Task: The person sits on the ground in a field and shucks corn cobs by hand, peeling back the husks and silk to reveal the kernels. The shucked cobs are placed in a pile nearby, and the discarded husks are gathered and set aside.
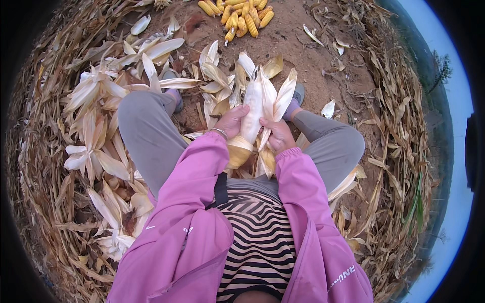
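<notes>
Between my knees is an ear of corn (250,113), still wrapped in pale inner husk, its tip pointing away from me. My left hand (232,122) grips its left side, the thumb lying along the husk. My right hand (278,134) pinches husk leaves (278,96) that stand away from the ear's right side. A yellowish outer leaf (239,152) is folded down at the near end. The kernels are hidden under the husk, and most of my fingers are behind the ear and leaves.
A pile of husked yellow corn ears (244,17) lies on bare soil (322,64) ahead. Discarded husks (89,155) are heaped at my left. Dry corn stalks (41,170) bank up on the left, with more dry stalks (398,151) on the right. My shoes (299,93) flank loose husks.
</notes>
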### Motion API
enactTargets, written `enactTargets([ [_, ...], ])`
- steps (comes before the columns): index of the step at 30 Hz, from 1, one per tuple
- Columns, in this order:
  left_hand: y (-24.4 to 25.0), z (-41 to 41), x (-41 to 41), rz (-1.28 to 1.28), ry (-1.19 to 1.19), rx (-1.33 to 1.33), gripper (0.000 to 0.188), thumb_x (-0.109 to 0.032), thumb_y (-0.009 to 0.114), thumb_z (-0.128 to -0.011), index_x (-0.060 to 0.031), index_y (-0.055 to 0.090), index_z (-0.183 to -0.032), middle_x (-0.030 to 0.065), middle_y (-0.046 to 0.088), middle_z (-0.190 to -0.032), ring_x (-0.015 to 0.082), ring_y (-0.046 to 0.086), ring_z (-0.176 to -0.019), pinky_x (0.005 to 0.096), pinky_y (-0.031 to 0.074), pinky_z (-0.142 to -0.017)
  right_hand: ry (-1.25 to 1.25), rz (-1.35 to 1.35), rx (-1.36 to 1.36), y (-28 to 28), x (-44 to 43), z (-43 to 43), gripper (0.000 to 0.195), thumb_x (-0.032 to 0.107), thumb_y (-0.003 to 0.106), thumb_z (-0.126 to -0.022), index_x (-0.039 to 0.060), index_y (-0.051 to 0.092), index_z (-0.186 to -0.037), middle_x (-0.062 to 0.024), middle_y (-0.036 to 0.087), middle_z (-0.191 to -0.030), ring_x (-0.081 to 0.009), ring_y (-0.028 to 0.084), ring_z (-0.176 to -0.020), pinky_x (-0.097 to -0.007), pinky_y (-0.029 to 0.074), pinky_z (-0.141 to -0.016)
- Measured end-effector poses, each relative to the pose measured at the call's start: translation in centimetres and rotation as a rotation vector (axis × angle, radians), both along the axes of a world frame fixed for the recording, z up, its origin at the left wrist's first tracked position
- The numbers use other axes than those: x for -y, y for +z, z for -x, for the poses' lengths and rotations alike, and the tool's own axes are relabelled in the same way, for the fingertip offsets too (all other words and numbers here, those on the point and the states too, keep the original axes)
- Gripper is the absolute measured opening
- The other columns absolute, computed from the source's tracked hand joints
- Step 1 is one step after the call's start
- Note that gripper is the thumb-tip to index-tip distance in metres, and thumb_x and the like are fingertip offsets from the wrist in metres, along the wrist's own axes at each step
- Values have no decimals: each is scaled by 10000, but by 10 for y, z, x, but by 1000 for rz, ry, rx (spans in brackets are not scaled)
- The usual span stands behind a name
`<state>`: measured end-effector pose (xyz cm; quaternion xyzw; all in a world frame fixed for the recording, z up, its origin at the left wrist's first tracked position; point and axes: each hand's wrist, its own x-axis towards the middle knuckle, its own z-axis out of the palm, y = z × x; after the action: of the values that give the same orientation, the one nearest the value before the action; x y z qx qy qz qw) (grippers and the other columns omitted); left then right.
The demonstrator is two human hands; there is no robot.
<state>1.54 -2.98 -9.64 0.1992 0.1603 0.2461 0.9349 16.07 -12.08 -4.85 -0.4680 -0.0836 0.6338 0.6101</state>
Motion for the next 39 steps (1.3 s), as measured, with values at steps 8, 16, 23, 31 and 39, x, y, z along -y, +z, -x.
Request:
enactTargets([
  [8, 15, -2, 5, -30, 47, -128, 350, -259, 597, -902, -24, 501, -1143, 110, 619, -1049, 226, 633, -931, 397, 539, -821, -6, 3, 147, 4, 2, -1, 375, -50, 620, -805, -39, 523, -1166, -92, 630, -930, -161, 607, -689, -256, 487, -540],
  [16, 13, 5, 2, -12, -40, -53, 461, -328, 592, -898, -16, 467, -1213, 123, 595, -1121, 233, 617, -980, 394, 523, -853, 13, -39, 138, 3, 7, 4, 374, -43, 614, -812, -36, 515, -1173, -91, 626, -941, -159, 606, -691, -249, 492, -525],
  [23, 12, 6, 1, 10, -29, 59, 459, -331, 558, -915, -5, 461, -1224, 138, 589, -1142, 257, 613, -1003, 416, 505, -886, -19, -60, 69, 7, 10, 1, 360, -37, 603, -826, -33, 507, -1173, -89, 616, -923, -166, 603, -690, -256, 502, -526],
  [31, 2, -2, 0, -12, 63, -104, 372, -220, 608, -897, -18, 466, -1176, 128, 595, -1120, 236, 616, -993, 390, 533, -838, -62, -57, 134, 10, 12, 1, 303, -29, 592, -843, -38, 524, -1138, -90, 614, -901, -171, 599, -679, -270, 508, -531],
  [39, 16, 3, 0, 118, 70, 12, 565, -460, 525, -893, -36, 448, -1259, 128, 563, -1197, 259, 565, -1079, 428, 453, -953, -89, -105, 170, 11, 18, 5, 334, -34, 601, -827, -23, 515, -1150, -70, 606, -924, -149, 598, -714, -249, 504, -557],
])
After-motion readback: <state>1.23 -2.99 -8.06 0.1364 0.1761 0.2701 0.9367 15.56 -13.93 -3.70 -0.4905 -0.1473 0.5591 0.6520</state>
